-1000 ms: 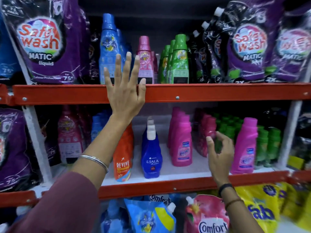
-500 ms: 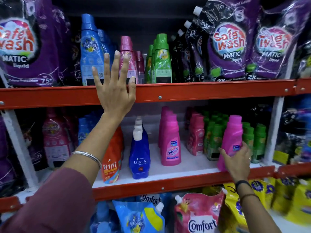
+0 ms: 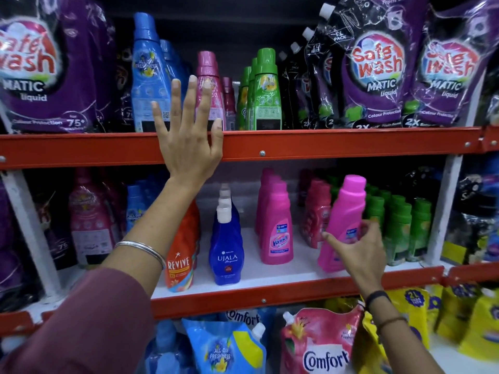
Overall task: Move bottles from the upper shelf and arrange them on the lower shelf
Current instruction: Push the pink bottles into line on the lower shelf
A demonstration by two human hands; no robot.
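Since half a second ago the pink Vanish bottle (image 3: 341, 225) is leaning further left, tilting near the front edge of the lower shelf (image 3: 270, 299) toward its right end, with the right hand (image 3: 359, 251) grasping its lower body. The left hand (image 3: 189, 139) is staying flat, fingers spread and holding nothing, over the upper shelf (image 3: 337, 143) front rail before the blue and pink bottles.

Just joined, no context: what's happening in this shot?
A person is restocking store shelves of laundry bottles. The right hand grips a pink bottle on the lower shelf; it leans left, not yet set upright beside the Vanish bottles. The left hand is open, fingers spread, reaching to the upper shelf in front of the blue bottle and pink bottle there, holding nothing.
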